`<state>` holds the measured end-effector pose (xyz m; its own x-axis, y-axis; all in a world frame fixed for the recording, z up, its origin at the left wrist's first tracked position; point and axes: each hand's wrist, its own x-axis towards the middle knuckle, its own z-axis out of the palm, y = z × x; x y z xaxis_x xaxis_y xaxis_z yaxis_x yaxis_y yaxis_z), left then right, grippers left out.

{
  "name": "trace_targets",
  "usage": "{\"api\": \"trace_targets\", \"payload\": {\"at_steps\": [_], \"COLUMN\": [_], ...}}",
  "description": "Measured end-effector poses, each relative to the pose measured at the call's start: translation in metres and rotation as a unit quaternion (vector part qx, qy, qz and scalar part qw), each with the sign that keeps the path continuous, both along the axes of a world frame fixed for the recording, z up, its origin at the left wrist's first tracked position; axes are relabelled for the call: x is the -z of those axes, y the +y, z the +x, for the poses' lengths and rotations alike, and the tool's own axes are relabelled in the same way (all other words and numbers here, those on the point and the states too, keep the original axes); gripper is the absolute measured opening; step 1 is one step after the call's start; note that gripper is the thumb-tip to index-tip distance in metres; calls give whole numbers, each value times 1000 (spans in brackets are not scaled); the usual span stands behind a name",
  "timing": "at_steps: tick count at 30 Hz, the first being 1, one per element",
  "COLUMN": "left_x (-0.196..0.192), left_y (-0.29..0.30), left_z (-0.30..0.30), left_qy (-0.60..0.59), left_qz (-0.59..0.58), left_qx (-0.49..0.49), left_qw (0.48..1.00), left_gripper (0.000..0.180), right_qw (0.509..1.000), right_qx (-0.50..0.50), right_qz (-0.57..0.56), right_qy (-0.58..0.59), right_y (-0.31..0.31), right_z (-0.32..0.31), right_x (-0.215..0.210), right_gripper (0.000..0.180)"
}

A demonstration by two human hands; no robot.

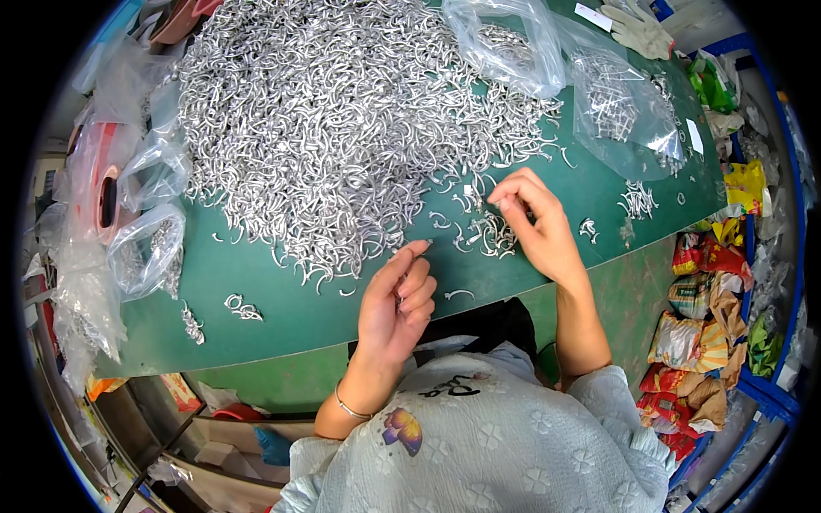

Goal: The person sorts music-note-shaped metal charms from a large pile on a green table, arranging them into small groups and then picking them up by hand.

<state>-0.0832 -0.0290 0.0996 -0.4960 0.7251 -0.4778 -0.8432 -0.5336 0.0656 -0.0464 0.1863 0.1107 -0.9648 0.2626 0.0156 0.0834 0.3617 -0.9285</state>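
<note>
A large heap of small curved silvery metal pieces [299, 128] covers much of the green table [256, 342]. My left hand [395, 308] is closed in front of the heap's near edge, thumb and forefinger pinched together; anything between their tips is too small to make out. To its right, my right hand [540, 227] is bent over a small loose group of the metal pieces [492, 235]. Its thumb and fingertips are drawn together, and I cannot tell what they hold. A single curved piece [459, 294] lies near the table edge between my hands.
Clear plastic bags [629, 111] with metal pieces lie at the back right, near a work glove [637, 32]. Another clear bag [145, 252] rests at the left. Small piles [637, 201] sit right and left. Colourful packages [684, 342] fill a blue rack [770, 398].
</note>
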Motion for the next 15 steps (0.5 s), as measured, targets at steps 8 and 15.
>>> {"api": "trace_targets", "payload": {"at_steps": [8,15], "left_x": [2,2], "left_y": [-1,1], "left_z": [1,3], "left_qy": [6,6], "left_qz": [9,0], "left_qx": [-2,2], "left_qw": [1000,1000], "left_gripper": [23,23], "right_qw": [832,989], "right_qx": [21,44], "right_qz": [-554,142], "right_qy": [11,4], "right_y": [15,-9], "right_z": [1,-3], "right_x": [8,12], "right_gripper": [14,9]}}
